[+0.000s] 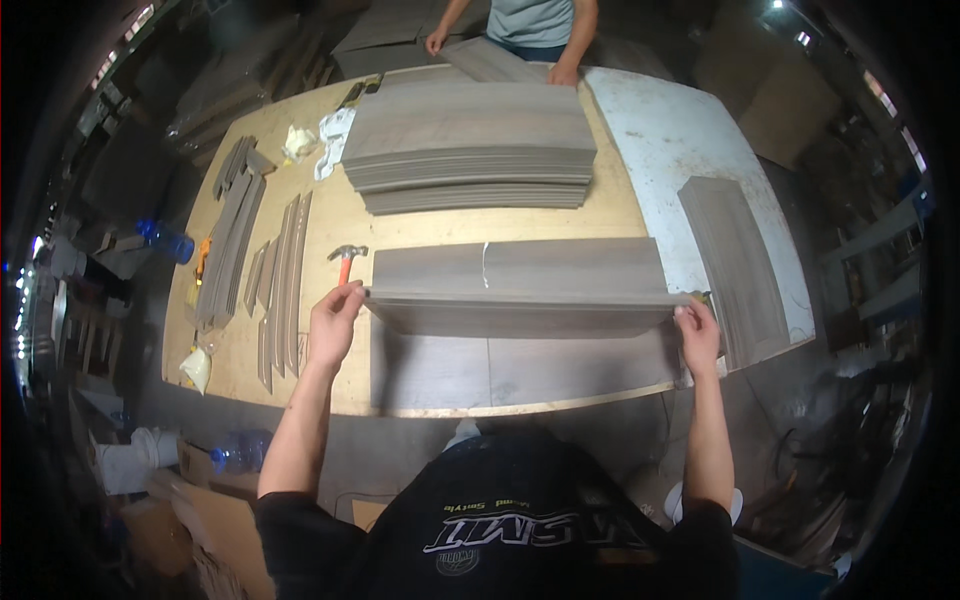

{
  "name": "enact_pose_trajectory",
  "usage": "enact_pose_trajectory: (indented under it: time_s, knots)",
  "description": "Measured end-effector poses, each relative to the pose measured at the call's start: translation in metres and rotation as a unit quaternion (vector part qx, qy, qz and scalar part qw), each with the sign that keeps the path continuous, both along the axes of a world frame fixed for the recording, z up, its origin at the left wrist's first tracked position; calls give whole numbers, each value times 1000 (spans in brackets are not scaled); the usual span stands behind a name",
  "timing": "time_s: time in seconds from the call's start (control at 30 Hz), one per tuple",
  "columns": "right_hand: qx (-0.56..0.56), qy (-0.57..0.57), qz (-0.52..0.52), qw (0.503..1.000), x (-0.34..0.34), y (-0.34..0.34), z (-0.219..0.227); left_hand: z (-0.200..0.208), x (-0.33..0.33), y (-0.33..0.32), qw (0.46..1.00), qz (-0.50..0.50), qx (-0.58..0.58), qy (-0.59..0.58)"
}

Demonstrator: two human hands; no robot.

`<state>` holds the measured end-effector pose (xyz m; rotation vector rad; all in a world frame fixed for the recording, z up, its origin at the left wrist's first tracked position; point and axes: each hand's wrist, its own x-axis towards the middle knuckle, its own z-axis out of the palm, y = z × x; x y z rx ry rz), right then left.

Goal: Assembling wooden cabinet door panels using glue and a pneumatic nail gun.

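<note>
A grey-brown wood-look panel is held on edge, tilted, between my two hands. My left hand pinches its left end, and my right hand grips the right end. Under and behind it lies a flat panel of the same colour, with a squiggly white line across it. More flat panel surface with a seam shows near the table's front edge, partly in shadow. Just beyond my left hand rests a claw hammer with an orange handle.
A tall stack of panels stands mid-table. Narrow strips lie in piles at left. Another panel rests on the pale board at right. Across the table, a co-worker's hands touch a panel. A blue bottle is off the left edge.
</note>
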<state>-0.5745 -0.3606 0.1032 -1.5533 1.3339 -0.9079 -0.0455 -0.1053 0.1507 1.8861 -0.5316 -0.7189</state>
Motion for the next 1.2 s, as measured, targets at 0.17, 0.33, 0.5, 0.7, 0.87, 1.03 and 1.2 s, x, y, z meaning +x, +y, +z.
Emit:
enact_pose_trajectory:
  time_s: [0.17,0.33,0.5,0.7,0.87,1.03,1.2]
  knots:
    - [-51,-27,-72,996,40,-52,-39,-65,17,-56,993,74,-94,1]
    - [20,57,-67,996,47,-88,-67,-89,19,-84,997,35,-29,-60]
    - [97,143,-78,982,43,-75,-100,-130,4,-71,991,43,117,-49]
    - [94,171,0,981,30,-62,-156,-214,3,-39,981,-56,139,-122]
    - [-12,329,99,939,-35,15,-155,-166,-57,43,934,-225,107,-257]
    - [-96,332,209,915,-70,81,-150,-156,-80,94,921,-258,85,-281]
    - [-118,286,168,936,-62,80,-150,-157,-76,90,918,-265,135,-262]
